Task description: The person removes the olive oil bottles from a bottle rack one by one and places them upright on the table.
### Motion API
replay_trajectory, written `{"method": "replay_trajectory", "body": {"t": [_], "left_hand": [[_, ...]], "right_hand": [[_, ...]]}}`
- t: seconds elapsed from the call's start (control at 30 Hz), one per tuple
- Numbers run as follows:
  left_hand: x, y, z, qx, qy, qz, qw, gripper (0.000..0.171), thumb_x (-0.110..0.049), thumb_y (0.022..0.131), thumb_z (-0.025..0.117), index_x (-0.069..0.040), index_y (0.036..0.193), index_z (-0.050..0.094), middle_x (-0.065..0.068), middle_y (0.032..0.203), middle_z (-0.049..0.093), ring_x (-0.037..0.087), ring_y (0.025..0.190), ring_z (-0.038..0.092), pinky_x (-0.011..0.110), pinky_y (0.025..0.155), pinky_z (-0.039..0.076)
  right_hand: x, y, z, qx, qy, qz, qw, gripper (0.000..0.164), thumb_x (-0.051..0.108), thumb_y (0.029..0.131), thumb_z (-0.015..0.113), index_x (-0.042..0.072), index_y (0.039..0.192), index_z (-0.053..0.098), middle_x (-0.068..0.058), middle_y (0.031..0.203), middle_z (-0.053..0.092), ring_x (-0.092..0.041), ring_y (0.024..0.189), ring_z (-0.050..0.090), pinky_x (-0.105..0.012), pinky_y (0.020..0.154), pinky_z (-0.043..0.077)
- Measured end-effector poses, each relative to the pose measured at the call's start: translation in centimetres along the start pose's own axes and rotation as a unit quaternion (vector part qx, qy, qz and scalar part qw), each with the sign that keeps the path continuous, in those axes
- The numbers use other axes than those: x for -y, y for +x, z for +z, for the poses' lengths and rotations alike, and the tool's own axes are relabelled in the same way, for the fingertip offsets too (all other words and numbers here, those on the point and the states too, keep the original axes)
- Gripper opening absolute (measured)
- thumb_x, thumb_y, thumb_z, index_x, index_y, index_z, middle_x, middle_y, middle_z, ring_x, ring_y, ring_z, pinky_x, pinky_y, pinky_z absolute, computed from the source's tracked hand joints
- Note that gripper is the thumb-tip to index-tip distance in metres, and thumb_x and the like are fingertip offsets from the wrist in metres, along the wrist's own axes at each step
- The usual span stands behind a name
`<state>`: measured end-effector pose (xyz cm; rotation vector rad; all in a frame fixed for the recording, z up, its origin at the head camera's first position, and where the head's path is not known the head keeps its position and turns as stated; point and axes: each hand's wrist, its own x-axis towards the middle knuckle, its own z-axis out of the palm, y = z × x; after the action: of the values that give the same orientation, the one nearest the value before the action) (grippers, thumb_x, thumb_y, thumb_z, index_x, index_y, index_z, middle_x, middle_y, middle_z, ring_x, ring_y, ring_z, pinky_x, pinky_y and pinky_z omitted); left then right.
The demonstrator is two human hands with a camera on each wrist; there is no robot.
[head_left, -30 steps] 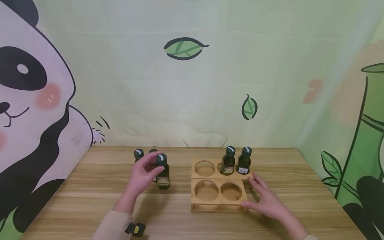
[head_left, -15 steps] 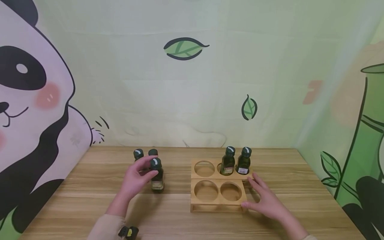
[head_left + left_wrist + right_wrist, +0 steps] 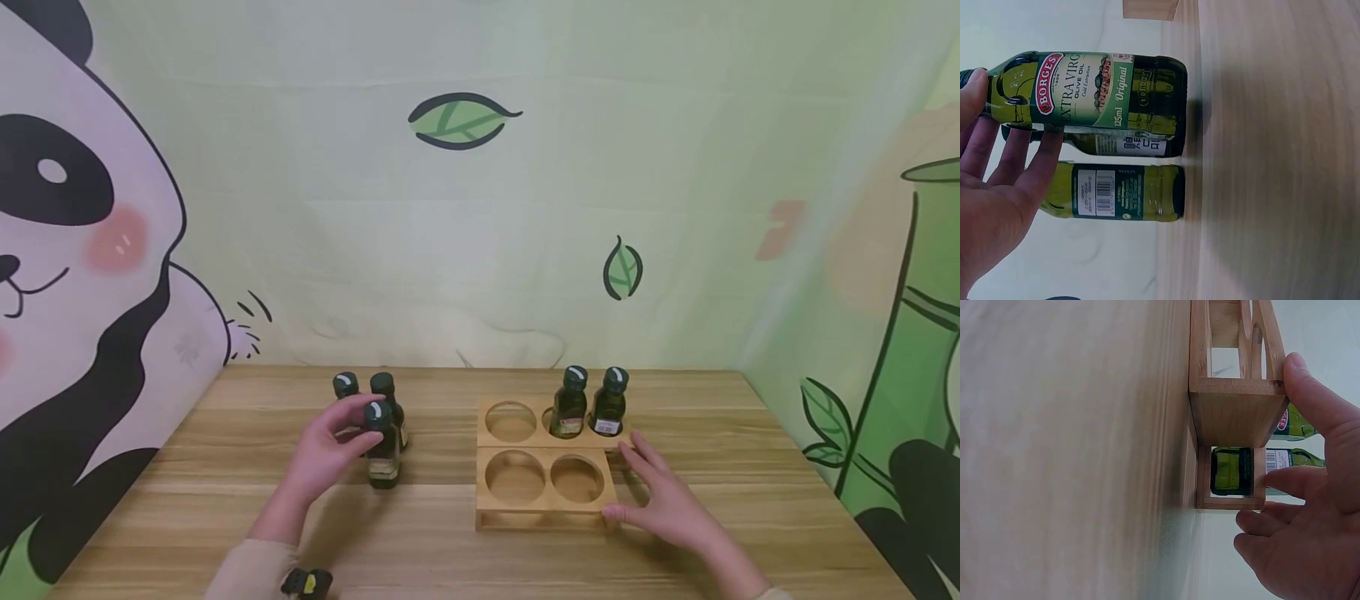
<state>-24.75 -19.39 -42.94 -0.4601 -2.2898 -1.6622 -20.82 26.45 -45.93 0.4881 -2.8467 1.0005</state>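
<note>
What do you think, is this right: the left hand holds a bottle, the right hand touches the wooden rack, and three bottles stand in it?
The count is wrong: the head view shows two bottles in the wooden rack, not three. The left hand holds a bottle and the right hand touches the rack.

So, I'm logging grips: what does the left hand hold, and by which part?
A green glass olive-oil bottle with a dark cap, by its neck.
</note>
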Motion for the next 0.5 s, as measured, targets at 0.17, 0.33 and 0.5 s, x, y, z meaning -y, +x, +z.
{"method": "replay_trajectory", "body": {"t": [0.17,0.33,0.5], "left_hand": [[0.1,-0.1,-0.5,0.011,0.000,-0.005,0.9999,0.045,0.004,0.083,0.076,-0.001,0.126,0.063,0.017,0.106,0.070,0.013,0.096,0.064,0.026,0.086,0.053],[0.3,-0.1,-0.9,0.028,0.005,-0.001,0.9996,0.045,0.003,0.084,0.075,-0.001,0.126,0.063,0.017,0.109,0.070,0.014,0.097,0.065,0.029,0.086,0.053],[0.5,-0.1,-1.1,0.037,0.004,-0.009,0.9993,0.045,0.004,0.083,0.075,-0.002,0.126,0.064,0.017,0.109,0.070,0.015,0.098,0.066,0.032,0.088,0.053]], "right_hand": [[0.0,0.0,0.0,0.000,0.000,0.000,1.000,0.100,0.044,0.075,0.085,-0.009,0.146,0.038,-0.032,0.155,0.020,-0.059,0.132,0.031,-0.070,0.100,0.033],[0.2,0.0,-0.1,-0.001,0.002,-0.001,1.000,0.100,0.044,0.075,0.085,-0.009,0.146,0.038,-0.033,0.155,0.020,-0.059,0.132,0.031,-0.070,0.100,0.033],[0.1,0.0,0.0,-0.002,0.003,-0.003,1.000,0.099,0.043,0.075,0.085,-0.010,0.145,0.039,-0.033,0.155,0.020,-0.059,0.132,0.031,-0.070,0.100,0.033]]}}
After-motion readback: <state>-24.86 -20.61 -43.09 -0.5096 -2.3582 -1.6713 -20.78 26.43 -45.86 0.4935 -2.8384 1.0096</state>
